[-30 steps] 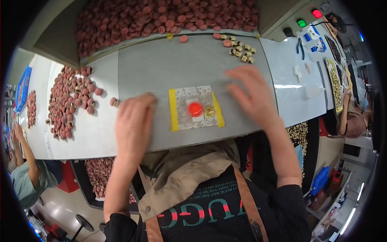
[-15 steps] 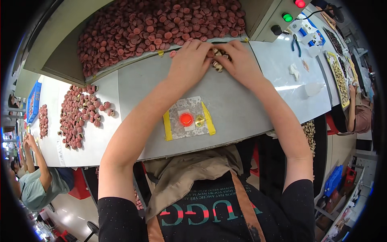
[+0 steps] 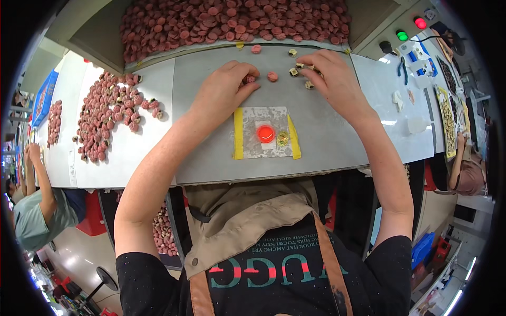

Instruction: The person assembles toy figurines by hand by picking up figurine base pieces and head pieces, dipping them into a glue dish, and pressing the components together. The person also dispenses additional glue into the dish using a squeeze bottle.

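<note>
My left hand [image 3: 220,90] is closed around a small pink ribbed piece [image 3: 249,79], pinched between thumb and fingers. Beside it on the grey worktop lie a loose pink round piece [image 3: 272,76] and, farther back, another pink piece [image 3: 256,49]. To the right, my right hand [image 3: 340,81] curls over small black-and-cream pieces, partly hidden under its fingers. Next to these fingertips lies a black-and-cream piece [image 3: 294,72]; one more black-and-cream piece [image 3: 292,52] sits behind. Closer to me, a clear sheet [image 3: 253,150] with yellow tape edges bears a glowing red-orange disc [image 3: 265,134] and a small gold round thing [image 3: 283,138].
A bin of pink ribbed caps [image 3: 237,21] spans the back. Many pink-and-dark pieces [image 3: 105,116] are spread at left. Blue-handled pliers [image 3: 403,71] lie at right, beyond a panel with a green light [image 3: 402,36]. Co-workers sit at both sides.
My hands, close together near the bin before, have moved apart, left hand leftward and right hand rightward. Loose pink and black-and-cream pieces now show between them. The view has shifted.
</note>
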A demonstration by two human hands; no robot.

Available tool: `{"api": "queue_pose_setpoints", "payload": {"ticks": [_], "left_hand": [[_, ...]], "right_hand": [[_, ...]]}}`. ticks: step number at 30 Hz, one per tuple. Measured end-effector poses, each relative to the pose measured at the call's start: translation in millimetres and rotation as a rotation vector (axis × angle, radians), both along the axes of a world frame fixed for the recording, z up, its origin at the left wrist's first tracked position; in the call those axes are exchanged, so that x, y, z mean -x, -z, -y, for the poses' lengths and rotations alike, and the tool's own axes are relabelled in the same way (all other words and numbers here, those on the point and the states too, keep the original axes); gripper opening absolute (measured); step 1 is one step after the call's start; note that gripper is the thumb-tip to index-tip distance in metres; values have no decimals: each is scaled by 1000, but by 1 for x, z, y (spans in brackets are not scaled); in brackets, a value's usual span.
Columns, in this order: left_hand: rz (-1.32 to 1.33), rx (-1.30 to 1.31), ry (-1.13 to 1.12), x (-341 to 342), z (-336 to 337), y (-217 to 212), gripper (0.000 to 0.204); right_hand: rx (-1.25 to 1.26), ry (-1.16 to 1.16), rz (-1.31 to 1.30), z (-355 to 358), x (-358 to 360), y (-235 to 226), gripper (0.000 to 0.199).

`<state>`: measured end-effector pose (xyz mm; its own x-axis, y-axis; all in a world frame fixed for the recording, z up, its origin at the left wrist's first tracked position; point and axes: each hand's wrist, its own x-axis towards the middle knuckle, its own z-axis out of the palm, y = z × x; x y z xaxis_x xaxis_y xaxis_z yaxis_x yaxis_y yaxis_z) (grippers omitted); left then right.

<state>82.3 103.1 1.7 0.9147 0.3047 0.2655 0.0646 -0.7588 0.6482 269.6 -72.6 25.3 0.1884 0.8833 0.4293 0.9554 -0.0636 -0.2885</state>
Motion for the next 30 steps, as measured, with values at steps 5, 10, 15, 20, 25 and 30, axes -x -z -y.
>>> {"api": "queue_pose_setpoints", "payload": {"ticks": [5, 10, 15, 20, 25, 30], "left_hand": [[71, 171, -102, 36, 0, -2, 25], [36, 910, -256, 81, 18, -23, 31], [149, 1252, -262, 108, 39, -14, 36], [299, 1645, -124, 115, 50, -5, 37], [309, 1724, -101, 109, 53, 4, 37], [313, 1801, -37, 108, 53, 11, 37]], "right_hand": [[60, -10, 81, -13, 8, 20, 20], [35, -5, 142, -16, 22, 19, 18], [183, 62, -232, 10, 52, -17, 19], [453, 159, -244, 35, 63, -23, 20], [80, 118, -378, 39, 74, 28, 18], [145, 133, -401, 40, 74, 25, 21]]}}
